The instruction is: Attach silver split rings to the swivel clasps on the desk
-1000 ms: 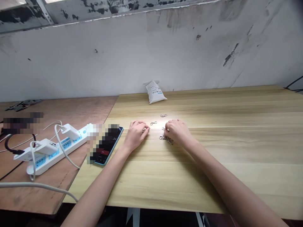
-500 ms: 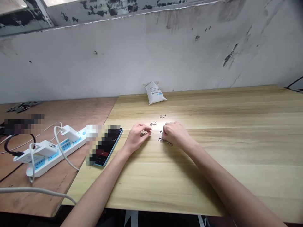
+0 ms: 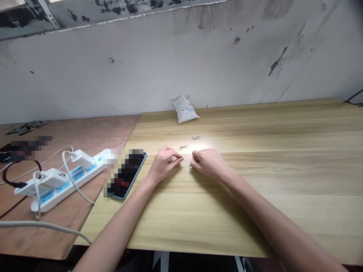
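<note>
My left hand (image 3: 164,163) rests curled on the pale wooden table (image 3: 255,215), with a small metal clasp (image 3: 170,159) at its fingertips. My right hand (image 3: 208,163) lies just to its right, fingers curled around another metal clasp (image 3: 192,163). Its bent fingers hide whatever is beneath them. Two loose swivel clasps lie farther forward: one (image 3: 183,147) sits just beyond the gap between my hands, and one (image 3: 195,138) lies a little farther away.
A white sealed packet (image 3: 185,109) leans against the wall at the table's far edge. A phone (image 3: 129,177) lies left of my left hand. Beyond the table's left edge, a plywood bench (image 3: 85,132) holds a white power strip (image 3: 59,185) with plugs and cables.
My right hand has slid left, and the tangled clasps below it no longer show. My left hand has moved slightly right, narrowing the gap. The view has shifted slightly.
</note>
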Available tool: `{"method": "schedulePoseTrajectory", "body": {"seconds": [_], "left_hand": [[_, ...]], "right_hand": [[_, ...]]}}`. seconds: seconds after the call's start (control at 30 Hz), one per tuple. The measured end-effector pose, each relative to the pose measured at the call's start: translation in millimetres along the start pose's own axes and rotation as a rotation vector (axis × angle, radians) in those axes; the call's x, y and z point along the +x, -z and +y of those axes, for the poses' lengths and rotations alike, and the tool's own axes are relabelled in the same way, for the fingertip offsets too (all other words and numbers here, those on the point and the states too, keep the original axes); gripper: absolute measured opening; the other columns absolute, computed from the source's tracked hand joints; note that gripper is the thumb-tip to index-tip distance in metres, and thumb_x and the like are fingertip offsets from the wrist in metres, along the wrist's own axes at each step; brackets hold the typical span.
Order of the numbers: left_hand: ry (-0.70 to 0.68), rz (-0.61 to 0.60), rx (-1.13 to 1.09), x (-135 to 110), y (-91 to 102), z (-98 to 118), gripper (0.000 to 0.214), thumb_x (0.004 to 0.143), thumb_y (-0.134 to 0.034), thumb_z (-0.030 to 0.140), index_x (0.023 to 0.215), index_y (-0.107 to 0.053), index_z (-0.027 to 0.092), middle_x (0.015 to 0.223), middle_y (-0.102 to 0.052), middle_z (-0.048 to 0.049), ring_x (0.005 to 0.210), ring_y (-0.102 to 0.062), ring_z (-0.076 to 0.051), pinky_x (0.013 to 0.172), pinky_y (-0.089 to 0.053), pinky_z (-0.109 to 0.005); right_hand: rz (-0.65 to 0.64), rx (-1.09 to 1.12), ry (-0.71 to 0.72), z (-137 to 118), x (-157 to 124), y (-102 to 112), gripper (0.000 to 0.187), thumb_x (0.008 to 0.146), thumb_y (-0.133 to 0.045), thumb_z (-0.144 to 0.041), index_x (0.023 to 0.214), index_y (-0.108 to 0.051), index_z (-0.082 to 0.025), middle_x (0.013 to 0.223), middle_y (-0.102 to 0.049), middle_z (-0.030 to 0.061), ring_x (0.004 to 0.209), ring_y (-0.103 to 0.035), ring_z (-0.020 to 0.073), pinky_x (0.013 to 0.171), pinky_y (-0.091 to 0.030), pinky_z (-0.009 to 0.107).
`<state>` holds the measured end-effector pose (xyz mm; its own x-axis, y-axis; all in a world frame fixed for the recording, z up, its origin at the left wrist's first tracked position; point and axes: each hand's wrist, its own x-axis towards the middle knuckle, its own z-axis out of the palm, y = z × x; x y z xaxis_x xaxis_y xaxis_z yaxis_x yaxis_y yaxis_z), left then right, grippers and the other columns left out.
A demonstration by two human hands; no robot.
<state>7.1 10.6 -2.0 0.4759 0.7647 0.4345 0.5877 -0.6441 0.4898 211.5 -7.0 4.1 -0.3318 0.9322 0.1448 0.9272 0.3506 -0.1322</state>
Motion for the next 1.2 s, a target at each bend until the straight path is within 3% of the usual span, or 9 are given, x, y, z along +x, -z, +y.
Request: {"method": "schedulePoseTrajectory", "body": {"seconds": [0.1, 0.2, 0.37, 0.5, 0.63, 0.9, 1.1, 1.2], "left_hand": [[-0.022, 0.002, -0.031, 0.4, 1.5, 1.8, 0.011, 0.089, -0.061, 0.027, 0.084, -0.07, 0.022, 0.085, -0.073, -0.0017, 0.086, -0.061, -0.02, 0.085, -0.047, -0.038], [0.018, 0.04, -0.102, 0.0, 1.7, 2.5, 0.007, 0.087, -0.063, 0.021, 0.086, -0.069, 0.022, 0.086, -0.073, -0.0011, 0.088, -0.062, -0.019, 0.081, -0.049, -0.034], [0.1, 0.103, -0.215, -1.7, 0.0, 1.0, 0.003, 0.083, -0.068, 0.022, 0.083, -0.071, 0.022, 0.088, -0.071, -0.0018, 0.09, -0.065, -0.018, 0.082, -0.052, -0.033], [0.144, 0.105, -0.27, -2.5, -0.7, -1.7, 0.007, 0.082, -0.07, 0.029, 0.081, -0.07, 0.022, 0.087, -0.072, -0.0019, 0.089, -0.066, -0.018, 0.079, -0.054, -0.031], [0.128, 0.065, -0.19, -1.4, 0.8, -2.3, 0.013, 0.086, -0.066, 0.033, 0.08, -0.071, 0.022, 0.086, -0.072, -0.0021, 0.089, -0.065, -0.019, 0.079, -0.052, -0.033], [0.135, 0.086, -0.225, -1.3, 0.3, -0.8, 0.007, 0.084, -0.068, 0.027, 0.086, -0.074, 0.023, 0.09, -0.075, -0.0015, 0.088, -0.068, -0.019, 0.082, -0.053, -0.033], [0.234, 0.137, -0.33, -3.3, -3.9, -2.7, 0.011, 0.08, -0.071, 0.032, 0.082, -0.072, 0.021, 0.085, -0.075, -0.0019, 0.08, -0.071, -0.019, 0.072, -0.057, -0.03], [0.213, 0.116, -0.313, -3.0, -3.5, -1.9, 0.009, 0.08, -0.071, 0.031, 0.081, -0.072, 0.022, 0.086, -0.075, -0.0013, 0.084, -0.07, -0.018, 0.078, -0.055, -0.031]], "right_hand": [[0.083, 0.224, -0.03, -0.4, -0.3, 1.7, 0.02, 0.082, -0.054, -0.024, 0.065, -0.062, -0.019, 0.062, -0.065, 0.0009, 0.056, -0.053, 0.0127, 0.052, -0.027, 0.024], [0.135, 0.592, -0.024, -1.1, -1.2, 1.1, 0.017, 0.081, -0.057, -0.023, 0.066, -0.064, -0.019, 0.062, -0.065, -0.0011, 0.054, -0.052, 0.0106, 0.053, -0.034, 0.022], [0.084, 1.187, -0.044, -2.9, -0.6, -6.4, 0.02, 0.081, -0.065, -0.037, 0.08, -0.068, -0.017, 0.072, -0.068, 0.0017, 0.051, -0.053, 0.0102, 0.048, -0.043, 0.023], [0.049, 1.416, -0.07, -1.9, 0.7, -10.8, 0.027, 0.076, -0.072, -0.042, 0.081, -0.061, -0.018, 0.07, -0.064, -0.0007, 0.05, -0.053, 0.0095, 0.051, -0.048, 0.025], [0.066, 1.265, -0.043, 0.0, -2.0, -12.3, 0.025, 0.083, -0.067, -0.042, 0.082, -0.056, -0.019, 0.059, -0.057, -0.0044, 0.051, -0.055, 0.0115, 0.05, -0.043, 0.023], [0.232, 0.514, 0.193, 2.2, -0.7, -21.4, 0.012, 0.089, -0.06, -0.023, 0.079, -0.064, -0.019, 0.079, -0.064, 0.0032, 0.072, -0.055, 0.0156, 0.07, -0.04, 0.03], [0.232, 0.356, 0.264, 4.8, 0.8, -24.5, 0.009, 0.088, -0.063, -0.018, 0.08, -0.068, -0.02, 0.085, -0.067, 0.0051, 0.082, -0.056, 0.0193, 0.073, -0.038, 0.033], [0.258, 0.387, 0.263, 5.0, 0.8, -24.0, 0.008, 0.088, -0.064, -0.018, 0.082, -0.069, -0.02, 0.086, -0.067, 0.0051, 0.083, -0.056, 0.0198, 0.074, -0.038, 0.033]]}}
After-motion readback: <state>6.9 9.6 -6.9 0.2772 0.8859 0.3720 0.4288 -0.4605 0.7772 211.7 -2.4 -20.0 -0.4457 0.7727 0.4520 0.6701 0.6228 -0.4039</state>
